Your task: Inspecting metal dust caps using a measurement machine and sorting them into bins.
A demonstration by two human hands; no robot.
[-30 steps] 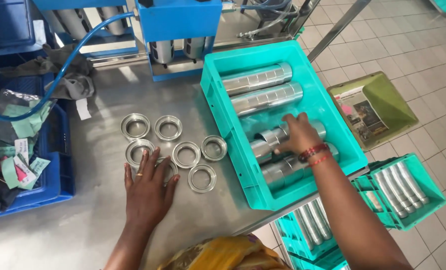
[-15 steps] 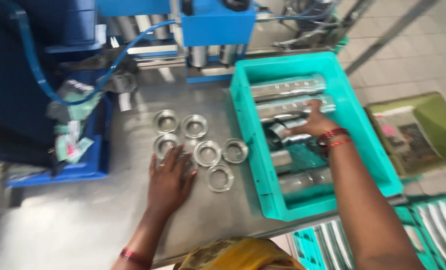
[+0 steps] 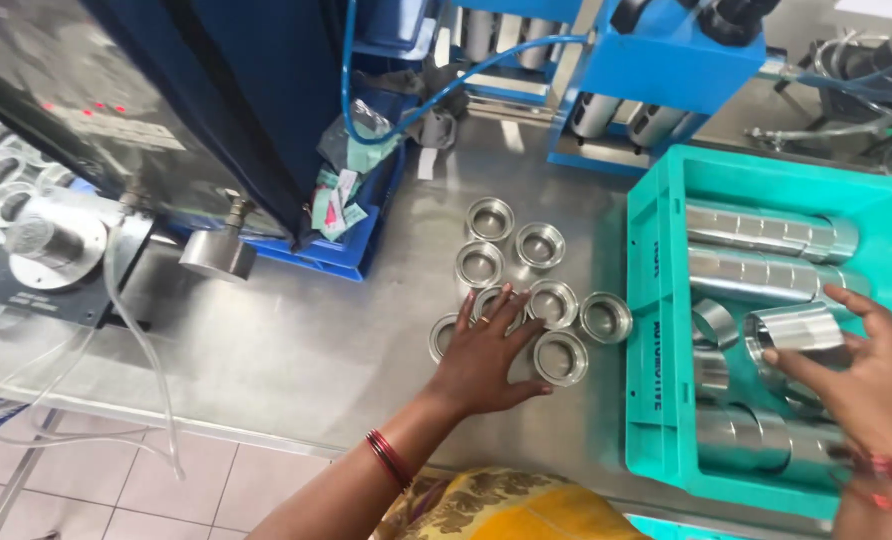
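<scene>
Shiny steel everywhere in this one. The left hand (image 3: 481, 355) has its fingers (image 3: 506, 305) spread apart and lying flat over a cluster of short silver metal ring cups (image 3: 561, 357) on the brushed steel bench (image 3: 296, 350), not gripping any of them, just pressing down on top of the two nearest ones. I count about eight of those cups in a loose bunch: two under the palm and fingertips, one just right of the thumb side, one more further right near the crate, and a few above, well clear of the hand.

The right hand (image 3: 861, 385) is over in the teal plastic crate (image 3: 656, 330), fingers curled around a single short polished metal sleeve (image 3: 796, 328), thumb below and the other fingers over the top edge, so it's clamped on that piece. The sleeve sits tilted, just above the others in the crate. Around it are more loose sleeves plus two long rows of them stacked end to end along the far side (image 3: 766, 232).

Red bangles show on both wrists. Further out, a blue machine frame (image 3: 656, 70) with a blue air hose (image 3: 436, 95) stands at the back of the bench, and a round grey metal fixture (image 3: 51, 245) sits off to the left.
</scene>
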